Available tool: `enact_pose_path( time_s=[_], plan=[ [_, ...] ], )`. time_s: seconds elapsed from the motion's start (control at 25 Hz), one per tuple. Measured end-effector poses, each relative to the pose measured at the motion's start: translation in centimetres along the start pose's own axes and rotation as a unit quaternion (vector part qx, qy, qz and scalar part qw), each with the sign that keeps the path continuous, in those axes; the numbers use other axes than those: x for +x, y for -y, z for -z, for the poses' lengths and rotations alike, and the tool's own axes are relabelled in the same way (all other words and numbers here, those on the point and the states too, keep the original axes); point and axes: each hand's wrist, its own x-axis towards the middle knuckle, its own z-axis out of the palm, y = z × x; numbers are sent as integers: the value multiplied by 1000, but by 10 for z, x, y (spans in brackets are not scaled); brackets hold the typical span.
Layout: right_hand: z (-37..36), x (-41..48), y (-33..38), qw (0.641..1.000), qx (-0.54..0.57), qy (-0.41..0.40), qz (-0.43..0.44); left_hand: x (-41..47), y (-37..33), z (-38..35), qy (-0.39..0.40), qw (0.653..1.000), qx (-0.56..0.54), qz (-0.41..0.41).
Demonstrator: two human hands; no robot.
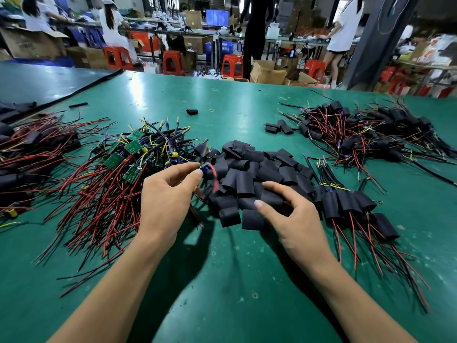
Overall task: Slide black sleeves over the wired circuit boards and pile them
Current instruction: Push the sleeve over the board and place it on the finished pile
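Your left hand (168, 194) pinches one wired board (207, 171) between thumb and fingertips, just above the near-left edge of the sleeve heap (249, 174). The board is blurred, and a red lead hangs below it. Your right hand (291, 214) is apart from the left, at 3 o'clock of it, with its fingers arched over the near sleeves. Whether it has one pinched, you cannot tell from this view.

Layout on the green table (222, 100):
- bare boards (128, 154) with red and black leads at 10 o'clock of your hands
- sleeve heap at 12 o'clock
- sleeved units (346, 204) at 3 o'clock, touching the heap's right edge
- a larger finished pile (371, 134) at 2 o'clock, well apart

Judged step: fetching a sleeve for the held board. No sleeve is on it yet.

Risks:
- The sleeves lie flattened. A mouth that is not opened will likely catch a board corner or a component.
- The sleeves overlap closely, so two may lift together.
- The leads fan out. One missed lead ends up outside the sleeve, or buckles as you push.
- The pinch sits at the board's end, so twisting under push force could strain the solder joints.
- The finished row touches the loose sleeves, so a careless drop mixes the two.
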Motion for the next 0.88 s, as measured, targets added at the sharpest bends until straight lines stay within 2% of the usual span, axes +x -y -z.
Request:
enact_pose_path(
  time_s=[0.08,0.16,0.28,0.4,0.56,0.72,0.8,0.88],
  plan=[
    [0,-2,3,1000,6,9,4,-1,-1,2,8,999,37,-15],
    [-2,-5,5,999,-8,18,25,-5,0,0,39,990,129,-36],
    [-6,-8,4,994,-74,46,66,-14,5,-5,101,943,297,-114],
    [-7,-10,4,982,-133,102,85,-15,5,-4,133,908,365,-153],
    [-10,-14,5,967,-171,143,126,-15,5,-2,139,903,372,-164],
    [-11,-13,6,969,-163,114,144,-15,7,-2,156,903,365,-165],
    [-10,-11,10,984,-114,80,108,-14,6,-2,146,912,344,-168],
    [-5,-7,13,998,21,56,14,-13,6,-4,116,931,305,-164]
  ],
)
